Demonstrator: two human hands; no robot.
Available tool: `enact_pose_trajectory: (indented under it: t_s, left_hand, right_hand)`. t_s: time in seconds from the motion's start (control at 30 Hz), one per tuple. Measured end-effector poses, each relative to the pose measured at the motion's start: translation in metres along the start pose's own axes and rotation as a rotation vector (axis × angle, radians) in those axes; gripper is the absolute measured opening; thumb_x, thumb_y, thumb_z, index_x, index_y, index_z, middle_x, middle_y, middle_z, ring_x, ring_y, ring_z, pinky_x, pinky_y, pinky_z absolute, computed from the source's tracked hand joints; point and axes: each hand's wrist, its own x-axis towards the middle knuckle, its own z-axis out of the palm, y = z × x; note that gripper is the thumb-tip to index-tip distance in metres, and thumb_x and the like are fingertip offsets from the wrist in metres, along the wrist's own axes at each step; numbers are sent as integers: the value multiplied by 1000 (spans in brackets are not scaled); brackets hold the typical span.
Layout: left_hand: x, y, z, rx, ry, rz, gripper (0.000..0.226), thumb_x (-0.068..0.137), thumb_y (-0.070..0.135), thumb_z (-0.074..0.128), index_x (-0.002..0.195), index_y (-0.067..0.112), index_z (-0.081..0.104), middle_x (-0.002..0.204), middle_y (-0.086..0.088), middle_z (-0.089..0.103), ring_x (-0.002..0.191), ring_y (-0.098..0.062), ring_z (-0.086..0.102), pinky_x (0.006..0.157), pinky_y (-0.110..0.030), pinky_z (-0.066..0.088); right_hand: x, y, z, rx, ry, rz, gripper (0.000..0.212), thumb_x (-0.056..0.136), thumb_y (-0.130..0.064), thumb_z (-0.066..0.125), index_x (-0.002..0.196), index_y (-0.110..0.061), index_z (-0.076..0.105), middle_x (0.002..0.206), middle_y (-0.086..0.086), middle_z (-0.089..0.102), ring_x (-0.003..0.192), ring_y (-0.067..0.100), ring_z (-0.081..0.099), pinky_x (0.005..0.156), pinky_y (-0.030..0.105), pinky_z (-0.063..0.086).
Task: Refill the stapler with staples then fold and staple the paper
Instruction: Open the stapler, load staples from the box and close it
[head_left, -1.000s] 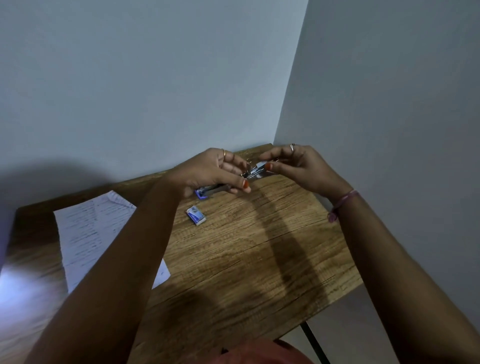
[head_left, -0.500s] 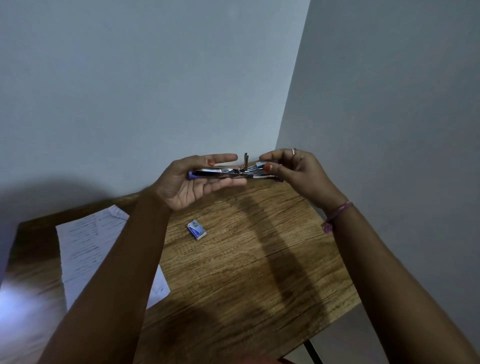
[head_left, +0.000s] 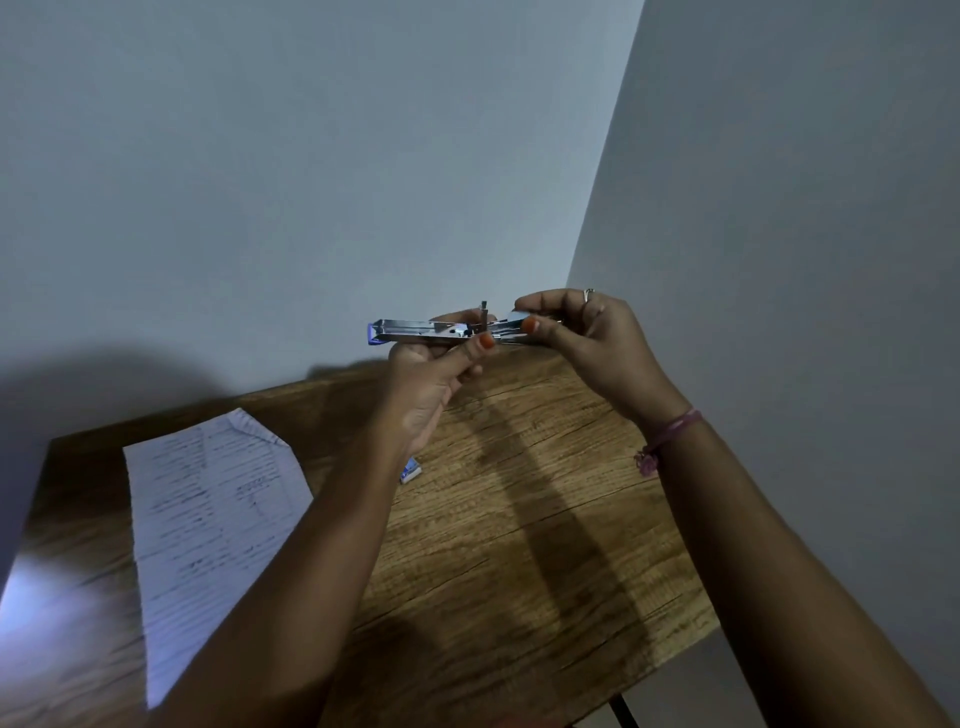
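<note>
I hold a metal stapler (head_left: 415, 332) swung open flat in the air above the far edge of the wooden table (head_left: 519, 545). My left hand (head_left: 431, 384) grips its middle from below, thumb on the hinge. My right hand (head_left: 582, 338) pinches the stapler's right half between thumb and fingers. The stapler's blue tip points left and a small metal piece stands up at the hinge. A small blue staple box (head_left: 410, 470) lies on the table, partly hidden by my left forearm. A written sheet of paper (head_left: 208, 519) lies flat at the left.
The table stands in a corner between two grey walls. Its right and near edges drop off to the floor, with a dark table leg (head_left: 623, 712) showing at the bottom right.
Both hands have lifted the stapler higher above the table. My left hand has shifted from an open palm under the stapler to a grip at its middle, near the hinge.
</note>
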Motion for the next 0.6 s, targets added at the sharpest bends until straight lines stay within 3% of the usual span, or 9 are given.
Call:
enact_pose_trajectory:
  t_s: [0.3, 0.43, 0.6]
  left_hand:
    - [-5, 4, 10, 147, 33, 132, 18, 70, 14, 76, 87, 11, 70, 77, -1, 76, 74, -13, 72, 71, -23, 59]
    - [-5, 6, 11, 168, 36, 153, 19, 77, 4, 72, 94, 12, 68, 80, 0, 76, 78, -14, 72, 70, -22, 58]
    - [-3, 7, 7, 186, 11, 144, 21, 75, 6, 73, 94, 15, 69, 82, -2, 76, 80, -17, 72, 70, -22, 57]
  right_hand:
    - [-2, -5, -2, -133, 7, 2, 21, 88, -4, 63, 108, -9, 67, 100, 2, 70, 93, 8, 67, 83, 20, 54]
    - [-3, -7, -2, -304, 28, -7, 20, 88, -11, 65, 107, -16, 69, 98, -6, 68, 96, 9, 66, 84, 23, 54]
    - [-2, -12, -2, -416, 5, -21, 21, 88, -13, 65, 108, -17, 69, 99, -7, 68, 93, 8, 66, 86, 29, 55]
